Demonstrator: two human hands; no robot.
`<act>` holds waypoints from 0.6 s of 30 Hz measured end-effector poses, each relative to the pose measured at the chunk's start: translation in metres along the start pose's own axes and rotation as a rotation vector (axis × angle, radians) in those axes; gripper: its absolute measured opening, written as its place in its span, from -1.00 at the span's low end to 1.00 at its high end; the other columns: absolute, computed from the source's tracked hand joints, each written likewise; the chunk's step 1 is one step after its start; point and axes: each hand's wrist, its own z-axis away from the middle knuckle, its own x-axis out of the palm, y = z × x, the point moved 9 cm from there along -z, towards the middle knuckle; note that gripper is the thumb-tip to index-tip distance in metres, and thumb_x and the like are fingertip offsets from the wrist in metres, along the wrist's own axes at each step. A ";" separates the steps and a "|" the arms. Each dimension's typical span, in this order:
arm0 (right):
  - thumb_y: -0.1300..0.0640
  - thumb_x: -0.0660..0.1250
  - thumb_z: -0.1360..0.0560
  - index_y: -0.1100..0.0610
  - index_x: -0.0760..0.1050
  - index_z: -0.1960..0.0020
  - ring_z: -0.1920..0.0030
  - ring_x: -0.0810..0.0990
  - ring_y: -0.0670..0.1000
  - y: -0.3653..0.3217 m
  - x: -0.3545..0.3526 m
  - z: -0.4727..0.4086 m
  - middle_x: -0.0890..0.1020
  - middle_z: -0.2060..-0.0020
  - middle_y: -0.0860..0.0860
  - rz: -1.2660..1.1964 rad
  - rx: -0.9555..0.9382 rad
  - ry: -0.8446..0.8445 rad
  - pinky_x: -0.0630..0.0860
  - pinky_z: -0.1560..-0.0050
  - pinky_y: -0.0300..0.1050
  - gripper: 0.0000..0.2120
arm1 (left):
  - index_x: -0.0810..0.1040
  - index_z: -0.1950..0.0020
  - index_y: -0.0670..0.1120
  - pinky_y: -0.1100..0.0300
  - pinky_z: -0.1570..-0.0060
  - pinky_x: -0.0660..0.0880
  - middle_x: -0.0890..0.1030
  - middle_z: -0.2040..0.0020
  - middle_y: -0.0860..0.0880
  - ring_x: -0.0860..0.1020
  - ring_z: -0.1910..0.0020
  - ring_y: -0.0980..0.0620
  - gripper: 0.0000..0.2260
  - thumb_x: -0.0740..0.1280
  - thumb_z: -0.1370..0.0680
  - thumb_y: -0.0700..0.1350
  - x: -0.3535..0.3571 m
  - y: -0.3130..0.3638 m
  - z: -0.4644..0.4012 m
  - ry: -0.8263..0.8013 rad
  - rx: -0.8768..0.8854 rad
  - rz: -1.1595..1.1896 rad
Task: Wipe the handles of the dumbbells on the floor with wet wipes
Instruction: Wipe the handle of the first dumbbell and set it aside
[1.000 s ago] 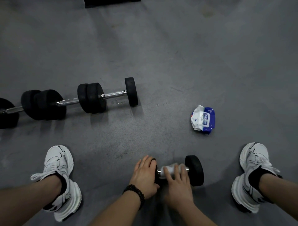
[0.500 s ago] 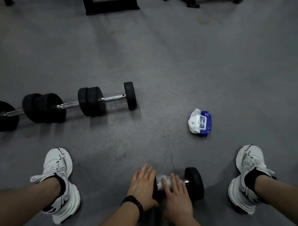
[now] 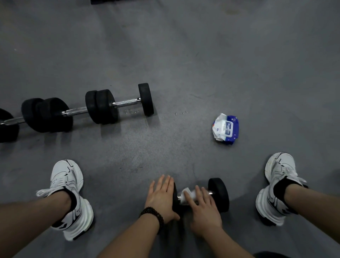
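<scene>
A small black dumbbell (image 3: pixel 219 194) lies on the grey floor between my feet. My left hand (image 3: pixel 161 198) rests flat on its left weight, fingers spread. My right hand (image 3: pixel 204 208) presses a white wet wipe (image 3: pixel 187 193) around the chrome handle, which is mostly hidden under wipe and fingers. Farther off to the left, three more dumbbells lie in a row: one (image 3: pixel 127 102) with a bare chrome handle, a second (image 3: pixel 75 111) beside it, and a third (image 3: pixel 7 125) cut off by the left edge. A blue and white wet wipe pack (image 3: pixel 226 129) lies on the floor to the right.
My white sneakers stand on either side, the left shoe (image 3: pixel 68 193) and the right shoe (image 3: pixel 277 186). A dark object (image 3: pixel 104 1) shows at the top edge. Grey floor stretches out ahead.
My right hand has shifted the wipe along the handle, now covering its left part with metal showing at the right. The left hand has flattened on the weight. The view moved slightly.
</scene>
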 end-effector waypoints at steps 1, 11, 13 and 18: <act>-0.11 0.17 -0.53 -0.14 -0.40 -0.53 -0.54 -0.35 0.17 0.004 0.001 0.000 -0.32 -0.55 0.14 0.001 0.043 0.004 -0.24 -0.51 0.07 -0.15 | -0.26 -0.60 -0.11 -0.13 -0.53 -0.21 -0.23 -0.62 -0.03 -0.29 -0.57 -0.05 0.16 0.46 -0.36 0.32 0.001 0.000 0.000 0.002 -0.006 0.000; -0.18 0.21 -0.49 -0.03 -0.34 -0.57 -0.54 -0.36 0.16 -0.002 0.010 0.006 -0.33 -0.54 0.13 -0.067 0.131 0.006 -0.26 -0.51 0.10 -0.09 | -0.23 -0.60 -0.12 -0.12 -0.53 -0.22 -0.19 -0.63 -0.04 -0.26 -0.58 -0.05 0.16 0.49 -0.35 0.29 -0.001 0.001 0.001 -0.009 -0.033 0.002; -0.13 0.22 -0.51 -0.06 -0.36 -0.57 -0.52 -0.40 0.15 -0.009 0.008 0.007 -0.34 -0.55 0.12 -0.026 0.040 -0.021 -0.29 -0.52 0.08 -0.10 | -0.23 -0.60 -0.13 -0.13 -0.54 -0.21 -0.19 -0.63 -0.04 -0.26 -0.58 -0.06 0.16 0.50 -0.36 0.28 0.000 0.001 0.000 -0.018 -0.031 0.008; -0.10 0.18 -0.55 0.15 -0.34 -0.57 -0.55 -0.34 0.08 -0.009 0.001 0.008 -0.29 -0.57 0.07 -0.028 0.033 -0.007 -0.28 -0.52 0.03 -0.13 | -0.22 -0.61 -0.11 -0.12 -0.54 -0.18 -0.17 -0.63 -0.04 -0.24 -0.58 -0.05 0.15 0.50 -0.36 0.27 0.001 -0.001 0.002 -0.009 -0.040 0.012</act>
